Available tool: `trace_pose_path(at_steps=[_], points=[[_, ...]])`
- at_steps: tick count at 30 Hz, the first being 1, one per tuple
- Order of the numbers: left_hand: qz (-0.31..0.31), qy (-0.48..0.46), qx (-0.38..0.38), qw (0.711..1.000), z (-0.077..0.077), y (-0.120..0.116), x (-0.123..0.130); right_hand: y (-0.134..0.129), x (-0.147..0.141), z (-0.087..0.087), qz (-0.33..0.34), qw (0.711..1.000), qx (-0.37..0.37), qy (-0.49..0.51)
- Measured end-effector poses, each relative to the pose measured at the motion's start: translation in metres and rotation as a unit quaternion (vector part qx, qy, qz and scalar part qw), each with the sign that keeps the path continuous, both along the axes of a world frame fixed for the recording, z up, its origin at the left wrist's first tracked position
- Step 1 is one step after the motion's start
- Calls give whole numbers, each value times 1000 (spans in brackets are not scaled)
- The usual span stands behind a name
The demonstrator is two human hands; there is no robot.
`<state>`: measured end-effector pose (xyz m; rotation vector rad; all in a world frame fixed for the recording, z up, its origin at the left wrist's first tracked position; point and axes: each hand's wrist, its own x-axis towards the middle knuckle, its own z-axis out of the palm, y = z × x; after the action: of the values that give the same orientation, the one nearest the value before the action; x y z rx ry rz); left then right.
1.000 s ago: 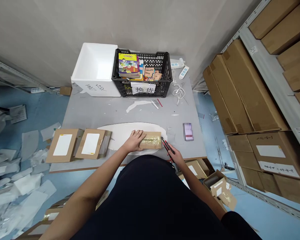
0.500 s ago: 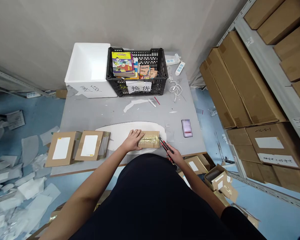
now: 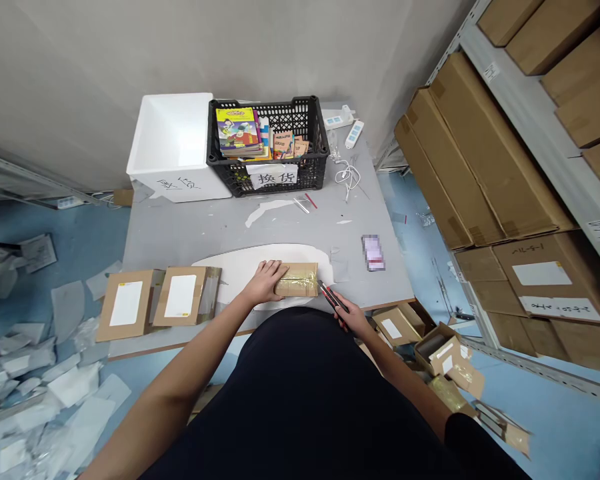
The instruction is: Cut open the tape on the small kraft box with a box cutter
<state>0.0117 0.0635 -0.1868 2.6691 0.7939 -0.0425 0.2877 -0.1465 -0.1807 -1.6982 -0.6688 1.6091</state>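
A small cardboard box (image 3: 300, 279) with shiny clear tape along its top lies on a white sheet (image 3: 240, 257) at the table's front. My left hand (image 3: 266, 281) grips its left end, fingers over the top and thumb at the near side. In my right hand (image 3: 351, 316) is a box cutter (image 3: 333, 297) with a red and black handle, fingers wrapped round it. Its tip points at the box's right end, a small gap away.
Two labelled cardboard boxes (image 3: 125, 305) stand at the table's left. Behind are a white foam box (image 3: 180, 183) and a black crate (image 3: 315, 175) of books. A phone (image 3: 373, 253) and a white cable (image 3: 349, 175) lie at right. Shelves of cartons (image 3: 500, 167) rise beyond.
My right hand has drawn the box cutter slightly right and down, away from the box's right end. The left hand stays on the box. The camera view has shifted a little.
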Motion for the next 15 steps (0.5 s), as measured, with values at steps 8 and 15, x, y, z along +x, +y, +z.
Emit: trace_pose_path(at_steps=[8,15], points=[[8,-3,-16,1000,-1,3,3,-11,-7,2,38,997,58,-39],[13,-3,-13,1000,1,2,1,-21,17,12,-59,998,13,-6]])
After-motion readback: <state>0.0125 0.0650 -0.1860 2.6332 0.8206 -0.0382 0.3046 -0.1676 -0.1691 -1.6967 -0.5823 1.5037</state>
